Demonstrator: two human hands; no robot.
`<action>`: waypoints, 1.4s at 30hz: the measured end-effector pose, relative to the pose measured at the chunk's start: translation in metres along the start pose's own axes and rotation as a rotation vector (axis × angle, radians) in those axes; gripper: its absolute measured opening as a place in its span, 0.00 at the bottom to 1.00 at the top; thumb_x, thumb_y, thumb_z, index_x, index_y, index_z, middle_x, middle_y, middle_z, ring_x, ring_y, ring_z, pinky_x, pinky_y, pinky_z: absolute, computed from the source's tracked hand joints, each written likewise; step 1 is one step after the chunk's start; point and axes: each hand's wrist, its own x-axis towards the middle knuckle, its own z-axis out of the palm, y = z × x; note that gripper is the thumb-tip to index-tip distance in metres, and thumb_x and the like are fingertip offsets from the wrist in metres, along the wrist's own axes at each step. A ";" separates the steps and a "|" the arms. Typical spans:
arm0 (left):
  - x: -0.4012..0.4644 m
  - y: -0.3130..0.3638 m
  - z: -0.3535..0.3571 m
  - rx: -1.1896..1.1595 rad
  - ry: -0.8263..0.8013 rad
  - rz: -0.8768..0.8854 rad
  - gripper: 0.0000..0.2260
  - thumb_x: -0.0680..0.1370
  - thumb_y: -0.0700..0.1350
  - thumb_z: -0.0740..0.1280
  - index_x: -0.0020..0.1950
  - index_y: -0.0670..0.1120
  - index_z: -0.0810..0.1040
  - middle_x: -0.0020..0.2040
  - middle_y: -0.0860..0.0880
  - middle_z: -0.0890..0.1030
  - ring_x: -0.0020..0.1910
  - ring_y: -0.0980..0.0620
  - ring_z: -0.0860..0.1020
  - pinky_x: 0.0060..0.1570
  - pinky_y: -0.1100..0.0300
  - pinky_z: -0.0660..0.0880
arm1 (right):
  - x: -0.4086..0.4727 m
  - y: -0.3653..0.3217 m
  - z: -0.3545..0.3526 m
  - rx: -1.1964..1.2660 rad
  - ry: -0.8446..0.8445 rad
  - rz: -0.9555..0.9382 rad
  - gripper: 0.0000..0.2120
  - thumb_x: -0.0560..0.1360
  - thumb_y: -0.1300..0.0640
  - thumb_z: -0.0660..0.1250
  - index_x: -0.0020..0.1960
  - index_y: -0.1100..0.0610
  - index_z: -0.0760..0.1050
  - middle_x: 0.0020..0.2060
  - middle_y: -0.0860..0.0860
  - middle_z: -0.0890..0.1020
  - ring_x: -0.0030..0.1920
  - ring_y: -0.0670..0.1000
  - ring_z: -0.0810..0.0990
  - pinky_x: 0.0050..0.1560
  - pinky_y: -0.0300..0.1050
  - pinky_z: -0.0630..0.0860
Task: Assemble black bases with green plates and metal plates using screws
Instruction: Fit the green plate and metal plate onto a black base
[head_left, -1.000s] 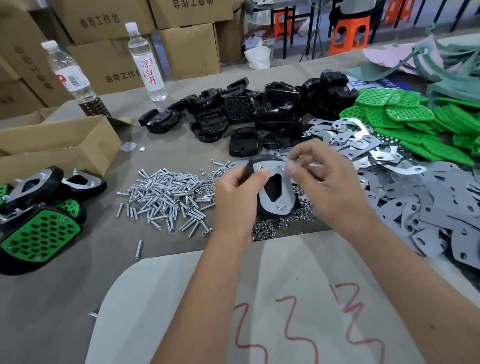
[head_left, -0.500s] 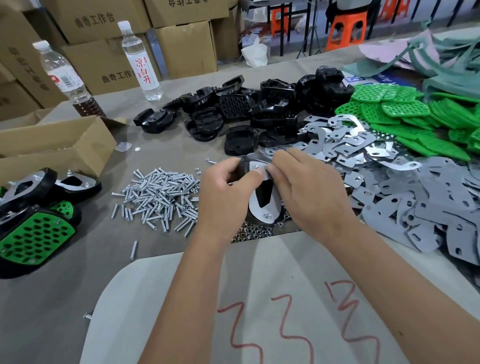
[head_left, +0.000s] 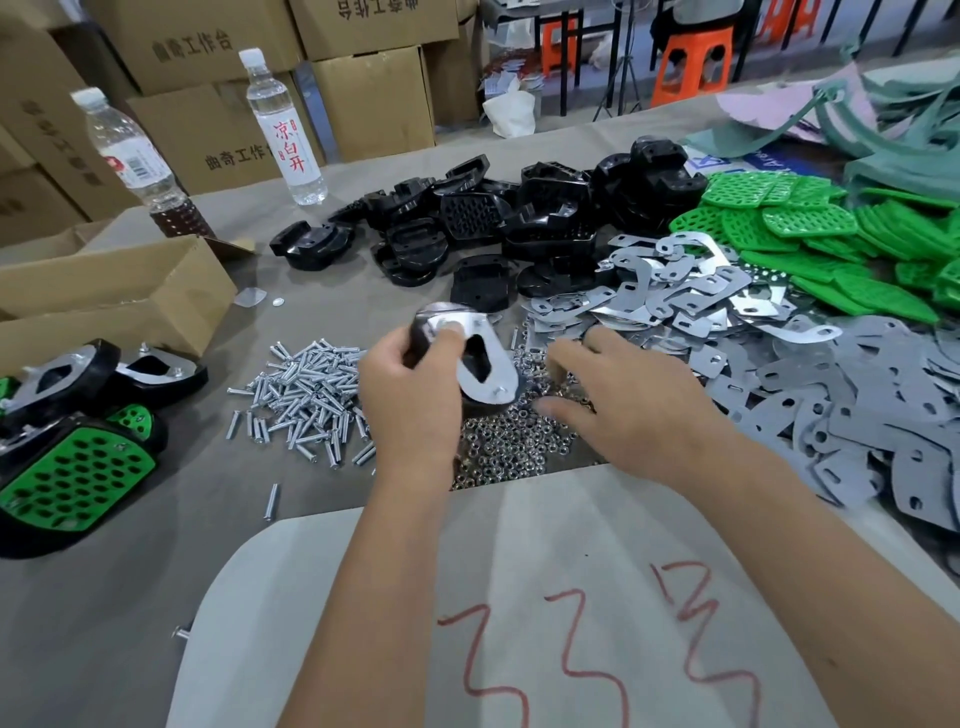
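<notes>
Black base with its metal plate on top sits in my left hand, just above centre frame; my fingers curl round its left edge and my thumb presses the plate near the upper hole. One screw end pokes through at the plate's lower tip, so I judge the part only half fastened. My right hand hovers to the right over the nuts, fingers spread and holding nothing that I can see.

Risks as I judge them: with only my thumb pinning it, the plate could swivel about that one screw and the free hole drift off the base's hole. Tilting the base further could let an unsecured screw drop back out. Picking a single nut from a dense heap invites grabbing two, or fumbling one onto the tabletop.

Nearest me, at the bottom of the frame, lies a pale sheet with red scrawl. Beyond it the grey tabletop carries the nuts and, left of them, the pile of screws. Finished pieces with green plates lie at left by an open carton. Loose metal plates spread right. Farther back are heaped black bases, loose green plates, two water bottles, then stacked boxes and orange stools.
</notes>
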 end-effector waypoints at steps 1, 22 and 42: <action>0.002 0.000 -0.002 -0.049 0.040 -0.040 0.08 0.70 0.49 0.72 0.37 0.45 0.83 0.39 0.44 0.83 0.40 0.48 0.78 0.48 0.45 0.79 | 0.000 0.000 0.000 0.008 -0.041 -0.007 0.12 0.82 0.38 0.60 0.51 0.46 0.70 0.47 0.44 0.72 0.46 0.53 0.77 0.43 0.49 0.69; 0.013 -0.005 -0.008 -0.231 0.052 -0.332 0.04 0.76 0.42 0.67 0.49 0.44 0.78 0.38 0.48 0.79 0.29 0.53 0.73 0.18 0.67 0.63 | -0.003 -0.007 0.001 0.181 -0.040 -0.060 0.08 0.78 0.43 0.71 0.50 0.44 0.75 0.48 0.43 0.73 0.47 0.49 0.74 0.46 0.49 0.70; -0.007 0.002 -0.002 0.050 -0.541 -0.095 0.10 0.82 0.40 0.67 0.44 0.46 0.86 0.32 0.54 0.83 0.26 0.61 0.77 0.24 0.72 0.67 | 0.001 0.009 -0.006 0.908 0.434 0.012 0.12 0.71 0.64 0.80 0.42 0.47 0.86 0.36 0.45 0.85 0.38 0.49 0.82 0.43 0.49 0.83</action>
